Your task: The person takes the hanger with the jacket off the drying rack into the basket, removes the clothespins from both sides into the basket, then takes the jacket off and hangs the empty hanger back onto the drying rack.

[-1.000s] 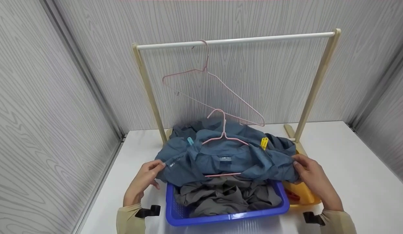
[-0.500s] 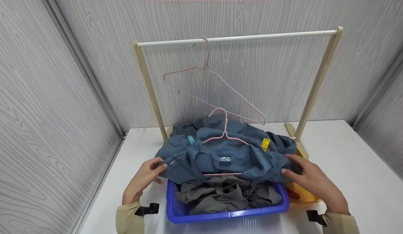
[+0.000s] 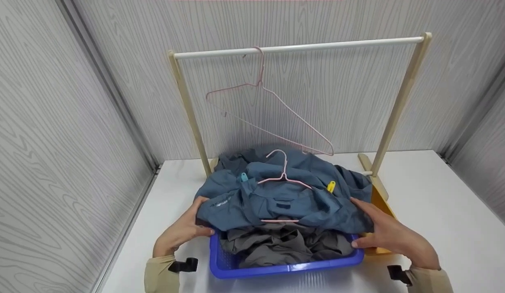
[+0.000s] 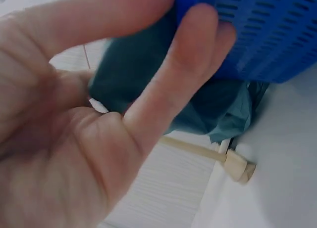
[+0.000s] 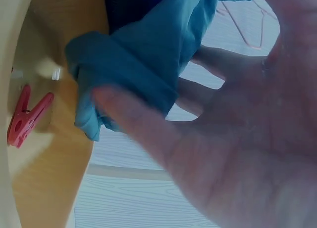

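Note:
A blue-grey shirt [image 3: 228, 209] lies over the back of the blue basket [image 3: 287, 268], its shoulders on a pink hanger [image 3: 284, 176]. A light-blue clothespin [image 3: 244, 177] and a yellow clothespin [image 3: 331, 186] grip its shoulders. My left hand [image 3: 182, 228] is at the shirt's left edge, thumb by the basket's corner, fingers extended. At the opposite edge is my right hand [image 3: 389, 232], thumb and fingers spread apart around the cloth, thumb near the basket rim. In the right wrist view, some fingers pass behind the shirt [image 5: 133, 65].
Dark grey cloth [image 3: 281, 246] fills the basket. Another pink hanger [image 3: 297, 116] hangs from the rack's white bar [image 3: 338, 46]. Behind the basket's right side stands an orange bin [image 3: 378, 203]; a red clothespin [image 5: 29, 116] lies in it, seen in the right wrist view.
Both hands have loosened from the shirt's ends, with thumbs now lower, beside the basket. The shirt's hanger has dropped, and its collar has folded toward me.

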### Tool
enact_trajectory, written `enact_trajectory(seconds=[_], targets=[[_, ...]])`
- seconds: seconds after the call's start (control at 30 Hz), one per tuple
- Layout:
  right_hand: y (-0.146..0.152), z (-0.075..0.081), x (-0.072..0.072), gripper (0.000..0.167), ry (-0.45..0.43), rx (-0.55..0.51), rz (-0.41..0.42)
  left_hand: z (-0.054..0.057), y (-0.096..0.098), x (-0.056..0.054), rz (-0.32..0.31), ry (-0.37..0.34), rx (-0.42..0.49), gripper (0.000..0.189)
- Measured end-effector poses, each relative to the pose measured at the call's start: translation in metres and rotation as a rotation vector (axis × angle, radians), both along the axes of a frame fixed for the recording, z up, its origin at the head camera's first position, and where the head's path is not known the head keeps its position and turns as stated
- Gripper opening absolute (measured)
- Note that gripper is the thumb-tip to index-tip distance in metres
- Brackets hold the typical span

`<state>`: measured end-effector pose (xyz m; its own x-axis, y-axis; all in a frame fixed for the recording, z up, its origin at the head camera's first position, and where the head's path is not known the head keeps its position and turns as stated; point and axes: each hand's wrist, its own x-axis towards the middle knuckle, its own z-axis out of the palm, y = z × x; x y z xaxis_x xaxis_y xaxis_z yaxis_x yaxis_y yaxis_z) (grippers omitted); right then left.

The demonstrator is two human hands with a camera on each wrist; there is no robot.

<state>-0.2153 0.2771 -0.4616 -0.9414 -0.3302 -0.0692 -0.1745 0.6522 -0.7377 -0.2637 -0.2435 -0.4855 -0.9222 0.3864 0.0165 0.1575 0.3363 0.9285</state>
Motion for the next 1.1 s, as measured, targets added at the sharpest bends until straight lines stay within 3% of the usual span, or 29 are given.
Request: enact_trajectory(seconds=[0.17, 0.43, 0.63, 0.77, 1.0, 1.1], targets=[[-0.002, 0.001, 0.0, 0.114, -0.012, 0.005, -0.016, -0.002, 0.002, -0.002, 0.006, 0.022, 0.036, 0.079], [-0.005, -0.002, -0.007, 0.115, 0.031, 0.043, -0.063, -0.014, 0.015, -0.016, 0.182, 0.181, 0.088, 0.066], [-0.007, -0.007, -0.012, 0.113, 0.107, 0.043, -0.074, -0.021, 0.02, -0.024, 0.267, 0.186, 0.12, 0.064], [-0.008, -0.011, -0.015, 0.109, 0.153, 0.026, -0.082, -0.019, 0.016, -0.023, 0.236, 0.149, 0.112, 0.063], [-0.005, -0.013, -0.016, 0.098, 0.186, 0.025, -0.076, -0.016, -0.001, -0.014, 0.107, -0.054, 0.026, 0.091], [-0.004, -0.01, -0.015, 0.095, 0.173, 0.061, -0.093, -0.014, -0.002, -0.014, 0.08, -0.066, -0.013, 0.096]])
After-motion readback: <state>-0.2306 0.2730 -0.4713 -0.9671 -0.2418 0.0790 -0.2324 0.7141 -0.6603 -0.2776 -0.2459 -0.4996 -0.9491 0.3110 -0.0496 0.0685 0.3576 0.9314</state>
